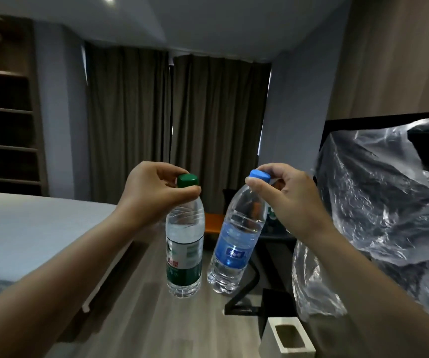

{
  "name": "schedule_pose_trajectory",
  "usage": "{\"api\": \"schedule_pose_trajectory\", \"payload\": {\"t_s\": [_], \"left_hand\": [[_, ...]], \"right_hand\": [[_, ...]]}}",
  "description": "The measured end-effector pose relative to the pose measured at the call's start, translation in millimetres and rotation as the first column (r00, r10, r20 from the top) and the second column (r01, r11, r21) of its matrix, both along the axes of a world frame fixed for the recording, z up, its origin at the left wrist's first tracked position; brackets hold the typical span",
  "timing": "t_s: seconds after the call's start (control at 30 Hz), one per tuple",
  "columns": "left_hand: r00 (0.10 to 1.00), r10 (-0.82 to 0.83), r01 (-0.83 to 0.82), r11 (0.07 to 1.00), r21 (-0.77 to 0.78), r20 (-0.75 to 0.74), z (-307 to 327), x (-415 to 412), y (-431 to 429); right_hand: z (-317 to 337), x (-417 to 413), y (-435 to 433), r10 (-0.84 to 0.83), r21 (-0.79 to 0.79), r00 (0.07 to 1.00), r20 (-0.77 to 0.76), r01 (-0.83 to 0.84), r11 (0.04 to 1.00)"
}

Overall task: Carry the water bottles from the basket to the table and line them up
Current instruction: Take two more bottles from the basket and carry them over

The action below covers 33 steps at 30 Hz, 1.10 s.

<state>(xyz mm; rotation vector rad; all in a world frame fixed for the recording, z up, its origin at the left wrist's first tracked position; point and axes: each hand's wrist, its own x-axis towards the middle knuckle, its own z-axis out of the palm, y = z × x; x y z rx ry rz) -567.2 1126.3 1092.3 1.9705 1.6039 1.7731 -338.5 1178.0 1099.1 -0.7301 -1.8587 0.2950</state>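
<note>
The green-capped bottle (pixel 184 239) hangs nearly upright below the left hand (pixel 154 195), the blue-capped bottle (pixel 236 239) tilts below the right hand (pixel 285 200), each hand pinching its cap, both above the floor.

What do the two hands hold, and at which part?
Left hand: green-capped bottle, at its neck. Right hand: blue-capped bottle, also at the neck.

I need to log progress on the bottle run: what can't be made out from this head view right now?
- Basket: not in the head view at all.
- Table: mostly hidden behind the right hand and blue-capped bottle; its top and any bottles already there are unclear.
- Green-capped bottle, held by the left hand: label text too blurred to read.
- Object under the plastic sheet: shape only.
</note>
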Motion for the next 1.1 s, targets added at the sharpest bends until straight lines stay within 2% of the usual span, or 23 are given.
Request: {"api": "schedule_pose_trajectory", "payload": {"t_s": [0.2,0.37,0.57,0.8,1.1], "left_hand": [[0.998,-0.064,0.064,0.998,-0.008,0.014,1,-15,92],[0.998,-0.038,0.036,0.998,0.042,0.049,8,-19,166],[0.998,-0.033,0.025,0.990,0.138,0.059,22,-25,250],[0.996,-0.041,0.029,0.989,0.148,0.078,27,-46,346],[0.996,-0.061,0.047,0.976,0.212,0.060,27,-109,470]], "right_hand": [[-4,-23,90,-0.029,0.034,0.999,-0.037,0.030,0.999],[3,-31,170,0.058,0.040,0.995,-0.087,-0.054,0.998],[20,-44,259,0.106,0.039,0.976,-0.190,-0.100,0.994],[21,-68,354,0.079,0.014,0.947,-0.312,-0.078,0.997],[23,-131,474,0.062,0.029,0.946,-0.318,-0.055,0.998]]}}
